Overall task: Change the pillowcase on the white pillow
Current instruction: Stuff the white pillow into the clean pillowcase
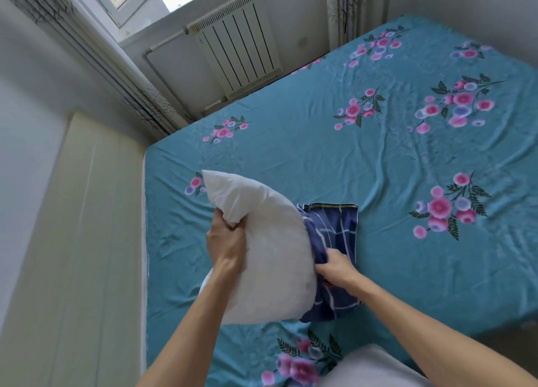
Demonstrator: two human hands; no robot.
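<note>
A bare white pillow (270, 241) is held up over the near part of the bed, bent into a curve. My left hand (225, 239) grips its left edge, fingers curled into the fabric. A dark blue pillowcase with white check lines (334, 229) hangs bunched around the pillow's right end and trails onto the sheet. My right hand (334, 265) grips that bunched blue cloth beside the pillow. Most of the pillow is out of the case.
The bed carries a teal sheet with pink flower prints (393, 159). A pale headboard (87, 241) runs along the left. A white radiator (238, 45) and curtains stand under the window at the back. Something white (375, 369) lies at the bottom edge.
</note>
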